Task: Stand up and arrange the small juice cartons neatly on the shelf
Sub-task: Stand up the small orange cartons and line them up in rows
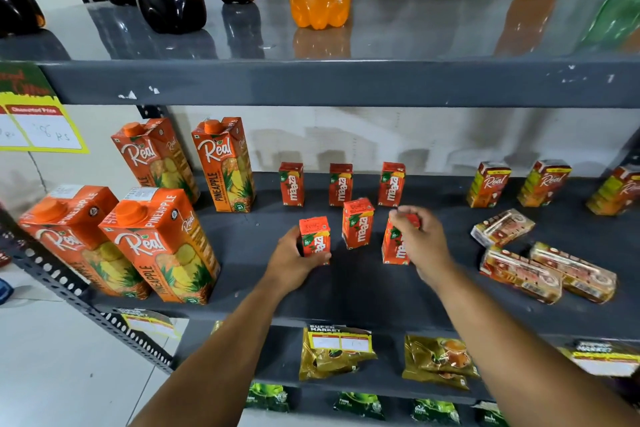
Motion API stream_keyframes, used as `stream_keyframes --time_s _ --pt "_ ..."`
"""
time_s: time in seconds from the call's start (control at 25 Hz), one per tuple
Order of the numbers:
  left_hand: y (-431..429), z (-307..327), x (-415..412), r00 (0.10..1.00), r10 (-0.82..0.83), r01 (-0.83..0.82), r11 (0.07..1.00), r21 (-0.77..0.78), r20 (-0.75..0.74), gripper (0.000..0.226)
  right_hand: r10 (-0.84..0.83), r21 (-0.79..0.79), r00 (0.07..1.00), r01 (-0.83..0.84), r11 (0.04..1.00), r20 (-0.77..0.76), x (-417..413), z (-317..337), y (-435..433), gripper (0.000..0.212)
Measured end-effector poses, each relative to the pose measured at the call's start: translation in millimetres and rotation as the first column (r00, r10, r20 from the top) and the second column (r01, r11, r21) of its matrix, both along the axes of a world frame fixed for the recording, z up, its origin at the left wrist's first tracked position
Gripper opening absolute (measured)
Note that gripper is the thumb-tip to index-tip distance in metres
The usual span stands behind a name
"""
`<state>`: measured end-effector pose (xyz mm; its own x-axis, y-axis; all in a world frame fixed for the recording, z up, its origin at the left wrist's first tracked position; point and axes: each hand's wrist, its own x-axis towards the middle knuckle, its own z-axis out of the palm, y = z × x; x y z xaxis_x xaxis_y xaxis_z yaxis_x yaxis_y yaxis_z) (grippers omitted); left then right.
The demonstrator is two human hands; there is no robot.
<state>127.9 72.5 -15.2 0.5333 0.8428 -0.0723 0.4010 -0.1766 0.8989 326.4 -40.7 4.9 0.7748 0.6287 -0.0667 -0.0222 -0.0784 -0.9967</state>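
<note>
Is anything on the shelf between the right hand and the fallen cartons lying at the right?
Nothing visible. The right hand grips an upright Maaza carton; bare dark shelf separates it from the three fallen cartons.

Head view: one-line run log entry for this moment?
left hand: holds front-left carton | right hand: holds front-right carton | middle carton: upright, free | flat packs: lying

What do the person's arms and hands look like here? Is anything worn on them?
Both arms are bare up to the bottom edge of the picture: no sleeves show. The left hand and the right hand wear no gloves. I can see no watch, bracelet or ring, though the right hand is a little blurred.
</note>
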Motion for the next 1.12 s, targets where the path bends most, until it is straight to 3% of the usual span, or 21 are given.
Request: stream_keyframes --time_s 0.16,0.64,0.92,1.12 --pt "12 -1 13 0.999 0.003 -0.001 0.998 -0.060 0.038 0.047 -0.134 0.083 0.990 0.137 0.987 -0.042 -7 1 22 0.010" --pt "28 -13 41 0.992 -0.101 0.107 0.992 -0.064 0.082 0.058 0.222 0.073 0.972 -0.216 0.974 -0.080 14 4 43 0.018" --pt "37 -15 41 0.968 -0.220 0.234 0.965 -0.115 0.125 0.062 0.188 0.108 0.976 -0.176 0.978 -0.114 7 -1 44 0.019" --pt "42 -15 39 0.963 -0.240 0.256 0.955 -0.148 0.121 0.069 0.178 0.099 0.974 -0.165 0.981 -0.143 -1 -1 40 0.008"
